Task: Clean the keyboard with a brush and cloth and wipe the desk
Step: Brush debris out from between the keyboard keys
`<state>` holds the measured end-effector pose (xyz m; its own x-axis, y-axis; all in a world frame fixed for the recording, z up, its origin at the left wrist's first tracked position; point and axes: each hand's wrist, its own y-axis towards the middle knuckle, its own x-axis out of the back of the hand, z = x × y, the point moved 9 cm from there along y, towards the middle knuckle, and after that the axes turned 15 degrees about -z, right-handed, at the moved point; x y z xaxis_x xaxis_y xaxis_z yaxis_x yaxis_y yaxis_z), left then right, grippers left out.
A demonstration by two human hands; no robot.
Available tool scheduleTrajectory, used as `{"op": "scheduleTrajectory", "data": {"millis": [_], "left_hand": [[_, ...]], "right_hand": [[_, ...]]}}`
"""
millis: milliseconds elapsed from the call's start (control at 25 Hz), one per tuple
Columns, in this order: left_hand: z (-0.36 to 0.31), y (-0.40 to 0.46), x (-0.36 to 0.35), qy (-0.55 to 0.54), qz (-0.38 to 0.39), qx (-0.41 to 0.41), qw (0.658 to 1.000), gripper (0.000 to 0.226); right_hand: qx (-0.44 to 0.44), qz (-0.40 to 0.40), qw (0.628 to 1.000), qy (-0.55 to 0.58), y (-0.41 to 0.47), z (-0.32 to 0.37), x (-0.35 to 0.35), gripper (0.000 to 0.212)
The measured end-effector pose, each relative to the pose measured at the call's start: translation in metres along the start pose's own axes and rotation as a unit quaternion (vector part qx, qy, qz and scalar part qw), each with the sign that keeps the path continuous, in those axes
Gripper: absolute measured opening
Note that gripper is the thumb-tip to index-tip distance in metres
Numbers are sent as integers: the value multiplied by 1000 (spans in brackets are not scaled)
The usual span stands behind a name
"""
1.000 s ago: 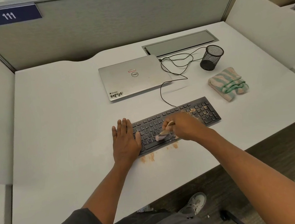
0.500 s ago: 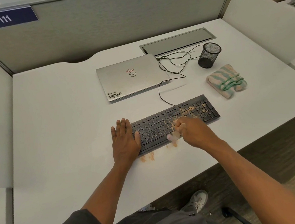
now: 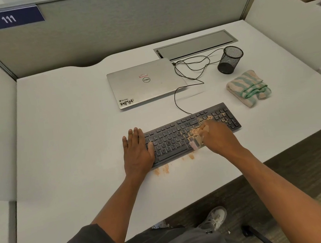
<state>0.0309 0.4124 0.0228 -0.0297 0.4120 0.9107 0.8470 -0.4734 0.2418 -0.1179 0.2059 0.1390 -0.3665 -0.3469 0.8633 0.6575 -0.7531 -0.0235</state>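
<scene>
Two bare arms reach out from dark grey sleeves over a smooth white desk [image 3: 68, 142]. Down near the floor, a grey shoe [image 3: 214, 220] shows under the desk edge.

On the desk, just in front of the keyboard, lie small heaps of orange crumbs [image 3: 162, 169]. They look dry and sandy. More of the same crumbs sit on the keys toward the right side.

The left hand [image 3: 137, 154] lies flat with its fingers straight and close together. It presses on the left end of the keyboard [image 3: 179, 137] and on the desk beside it, and holds nothing. The keyboard is long, flat and black, with many small square keys. It lies a bit slanted, its right end farther away.

The right hand [image 3: 216, 138] is curled round a small brush [image 3: 196, 142]. The brush has a pale handle and a soft pink tip, and the tip touches the keys near the front edge. The hand and brush look blurry.

A thin black cable [image 3: 177, 103] runs from the back of the keyboard in loose loops.

Farther off, to the right, a folded cloth [image 3: 249, 88] rests on the desk. It looks soft and fluffy, with green and cream stripes. Behind it stands a round black mesh cup [image 3: 229, 61]. A shut silver laptop [image 3: 145, 82] with stickers lies in the middle. Behind that is a long metal flap [image 3: 195, 44] set into the desk, then a grey wall panel with a blue sign [image 3: 7, 19] that says 111.
</scene>
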Motion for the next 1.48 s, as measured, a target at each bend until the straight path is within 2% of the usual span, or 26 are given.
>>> {"op": "scheduleTrajectory", "data": {"millis": [80, 200, 280, 440, 480, 600, 680, 840, 920, 1000, 1160, 1480], "left_hand": [[-1, 0, 0, 2, 0, -1, 1000, 80], [0, 0, 0, 3, -5, -2, 1000, 79], [0, 0, 0, 0, -6, -4, 1000, 80], [0, 1, 0, 0, -4, -3, 1000, 79], [0, 1, 0, -1, -3, -3, 1000, 78], [0, 0, 0, -2, -4, -4, 1000, 80], [-1, 0, 1, -4, -6, -3, 1000, 82], [-2, 0, 2, -4, -4, -5, 1000, 82], [-1, 0, 2, -5, -7, -5, 1000, 82], [-1, 0, 2, -7, -12, -5, 1000, 81], [0, 0, 0, -5, -14, -4, 1000, 81], [1, -1, -1, -5, -13, -4, 1000, 80]], "right_hand": [[22, 7, 999, 30, 0, 12, -2, 12], [52, 58, 990, 115, -15, 40, -22, 13], [52, 69, 988, 127, -24, 48, -37, 14], [66, -28, 997, -9, -12, 50, -26, 18], [64, -44, 997, -12, -7, 50, -21, 18], [60, 4, 995, 79, -7, 57, -26, 15], [65, 38, 994, 83, -12, 61, -37, 15], [118, 59, 989, -67, -3, 62, -34, 16], [106, 62, 991, -62, 6, 59, -21, 11], [82, 68, 994, 2, 14, 59, -14, 5], [100, 106, 989, 17, 13, 62, -35, 15], [24, 83, 992, 95, 8, 50, -43, 14]]}}
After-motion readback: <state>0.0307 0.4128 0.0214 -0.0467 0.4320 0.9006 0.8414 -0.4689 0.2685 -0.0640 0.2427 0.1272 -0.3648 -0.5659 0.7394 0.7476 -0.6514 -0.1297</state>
